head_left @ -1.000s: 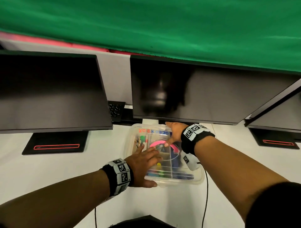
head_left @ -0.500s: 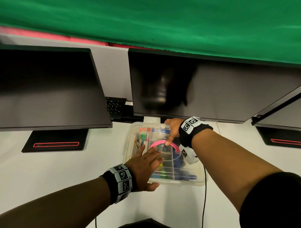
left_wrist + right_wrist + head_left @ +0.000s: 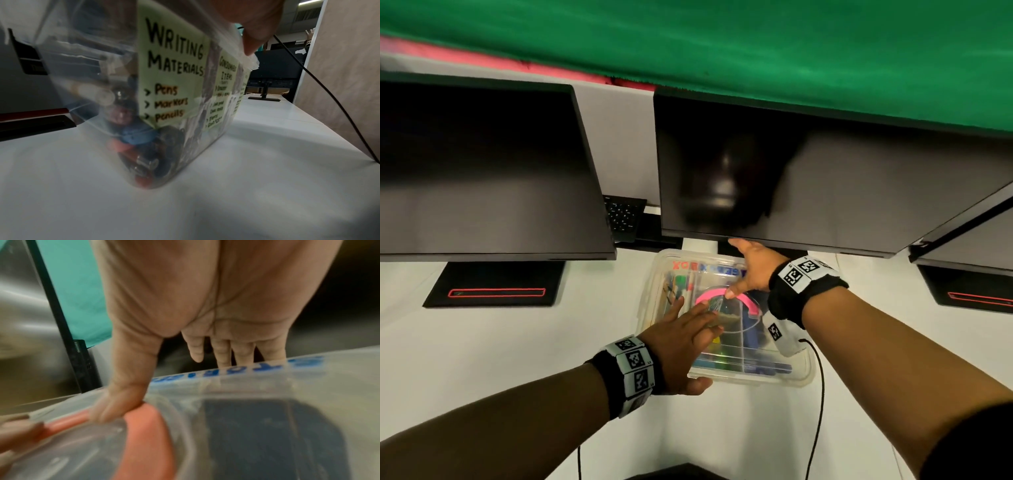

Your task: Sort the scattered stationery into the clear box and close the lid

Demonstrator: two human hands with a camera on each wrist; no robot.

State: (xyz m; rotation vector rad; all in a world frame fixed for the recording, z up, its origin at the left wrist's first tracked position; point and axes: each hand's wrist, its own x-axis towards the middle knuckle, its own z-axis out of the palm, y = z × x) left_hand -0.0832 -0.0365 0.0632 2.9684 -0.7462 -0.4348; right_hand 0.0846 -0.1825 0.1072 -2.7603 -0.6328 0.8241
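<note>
The clear box (image 3: 786,375) sits on the white desk under the centre monitor, with its lid (image 3: 698,270) on and pens and markers showing through. My left hand (image 3: 688,349) lies flat on the lid's near left part, fingers straight, thumb at the front edge. My right hand (image 3: 743,270) rests on the far side: its thumb touches the pink handle (image 3: 710,293) and its fingers reach over the far rim. In the left wrist view the box (image 3: 92,81) carries a green "Writing Materials" label (image 3: 174,73). The right wrist view shows my right hand (image 3: 195,305) over the lid (image 3: 267,386) and pink handle (image 3: 148,431).
Three dark monitors (image 3: 482,171) (image 3: 791,178) (image 3: 979,233) stand close behind the box, the centre one's lower edge just above my right fingers. A monitor base (image 3: 493,284) lies at the left, a black keyboard (image 3: 623,216) behind. A black cable (image 3: 820,394) runs off the desk's front.
Both hands stay on the lid in the same places. Only the head view has shifted a little.
</note>
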